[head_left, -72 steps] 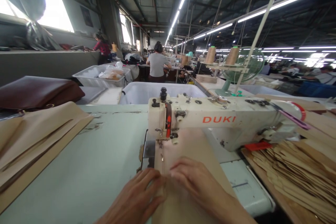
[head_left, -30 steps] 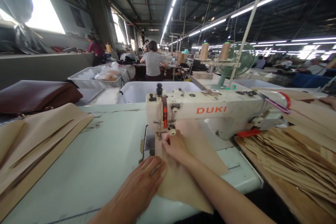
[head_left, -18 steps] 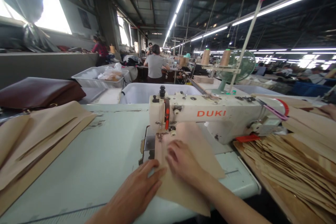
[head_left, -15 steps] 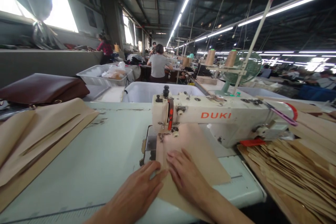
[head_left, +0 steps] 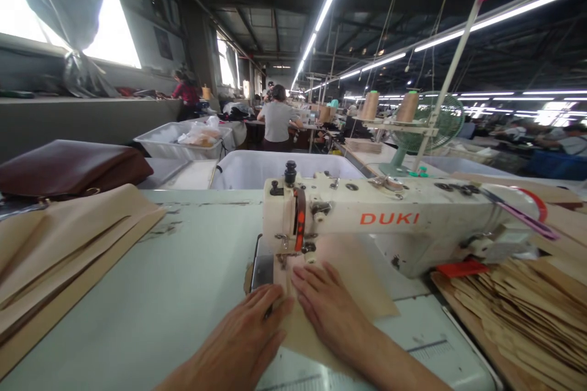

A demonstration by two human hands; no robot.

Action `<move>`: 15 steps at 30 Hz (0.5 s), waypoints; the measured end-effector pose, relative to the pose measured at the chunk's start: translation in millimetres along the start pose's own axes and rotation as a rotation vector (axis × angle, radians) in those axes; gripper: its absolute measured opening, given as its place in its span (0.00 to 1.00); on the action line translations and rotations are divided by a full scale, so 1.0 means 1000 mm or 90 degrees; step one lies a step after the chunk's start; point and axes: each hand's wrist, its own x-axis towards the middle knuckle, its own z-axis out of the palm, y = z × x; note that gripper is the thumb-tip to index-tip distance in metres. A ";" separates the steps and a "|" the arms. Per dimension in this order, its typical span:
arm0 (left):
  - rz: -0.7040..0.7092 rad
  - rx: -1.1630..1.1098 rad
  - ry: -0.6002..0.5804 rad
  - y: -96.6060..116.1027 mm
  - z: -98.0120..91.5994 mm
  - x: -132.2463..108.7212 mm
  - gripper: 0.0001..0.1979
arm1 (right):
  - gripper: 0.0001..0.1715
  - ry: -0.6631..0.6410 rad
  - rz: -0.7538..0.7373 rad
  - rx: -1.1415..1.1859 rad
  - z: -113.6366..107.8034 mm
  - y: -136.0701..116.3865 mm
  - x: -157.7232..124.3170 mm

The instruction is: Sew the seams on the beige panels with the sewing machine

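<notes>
A flat beige panel (head_left: 367, 278) lies under the head of a white sewing machine (head_left: 339, 211), its left edge running up to the presser foot (head_left: 282, 261). My right hand (head_left: 328, 302) rests flat on the panel with its fingers stretched toward the foot. On the panel's left edge, close beside the right fingers, my left hand (head_left: 247, 327) has its fingers bent and the edge between thumb and fingers. A small dark spot shows between those fingers; I cannot make out what it is. The fingers partly cover the strip along that edge.
Large beige pieces (head_left: 77, 244) and a brown leather bag (head_left: 68, 168) lie at the left. Stacked beige strips (head_left: 518, 311) fill the right side. Behind the machine stand a white bin (head_left: 284, 165), thread cones (head_left: 407, 107) and a green fan (head_left: 447, 119). A person (head_left: 277, 119) sits farther back.
The panel has slid a little forward under the machine, and both hands have stayed on it. The camera view has tilted slightly, so the machine appears lower.
</notes>
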 end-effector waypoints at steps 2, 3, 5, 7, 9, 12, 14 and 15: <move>0.002 0.011 0.017 -0.005 0.002 0.002 0.27 | 0.23 0.015 0.000 -0.012 0.001 0.003 0.004; 0.002 0.020 0.022 -0.008 0.004 0.003 0.27 | 0.23 0.023 0.001 -0.019 0.002 0.004 0.006; 0.000 0.034 0.025 -0.012 0.005 0.004 0.26 | 0.23 0.038 0.000 -0.032 0.004 0.006 0.010; -0.001 0.036 0.025 -0.016 0.004 0.006 0.26 | 0.21 0.062 -0.004 -0.029 0.007 0.007 0.012; 0.000 0.030 0.023 -0.018 0.003 0.008 0.26 | 0.17 0.091 -0.023 -0.001 0.010 0.009 0.014; -0.007 0.016 0.003 -0.021 0.001 0.010 0.26 | 0.15 0.120 -0.044 0.057 0.016 0.011 0.014; -0.009 0.008 -0.007 -0.023 0.000 0.011 0.27 | 0.17 0.121 -0.038 0.079 0.020 0.014 0.014; -0.010 0.007 -0.011 -0.024 0.001 0.011 0.28 | 0.17 0.119 -0.032 0.083 0.021 0.015 0.014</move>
